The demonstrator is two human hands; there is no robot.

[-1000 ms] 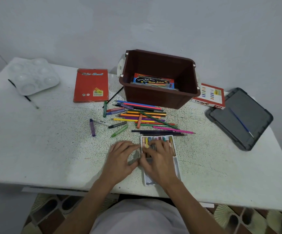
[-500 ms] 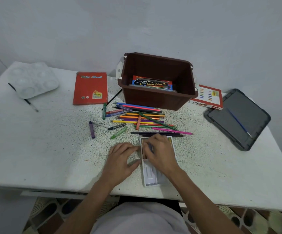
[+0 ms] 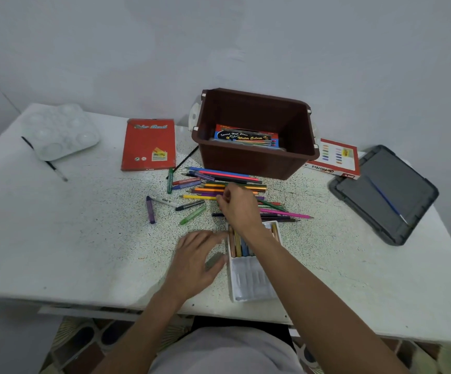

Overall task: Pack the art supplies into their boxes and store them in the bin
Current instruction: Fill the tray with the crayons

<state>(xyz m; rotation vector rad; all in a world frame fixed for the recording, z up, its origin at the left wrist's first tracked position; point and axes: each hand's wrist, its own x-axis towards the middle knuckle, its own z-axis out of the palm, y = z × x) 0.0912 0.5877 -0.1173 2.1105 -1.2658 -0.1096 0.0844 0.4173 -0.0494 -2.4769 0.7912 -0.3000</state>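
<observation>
Light soft, even, slightly cool; source overhead, probably a little behind you. Faint shadow beside your left hand and under the bin. No glare on the table. Table edges bow at the frame margins. Your right hand shows slight motion blur; overall detail mildly soft.

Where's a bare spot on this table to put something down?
Free: the table at front left, between palette and left hand; at front right, between crayon tray and grey lid. Crowded: the pencils before the brown bin, under the right hand.
</observation>
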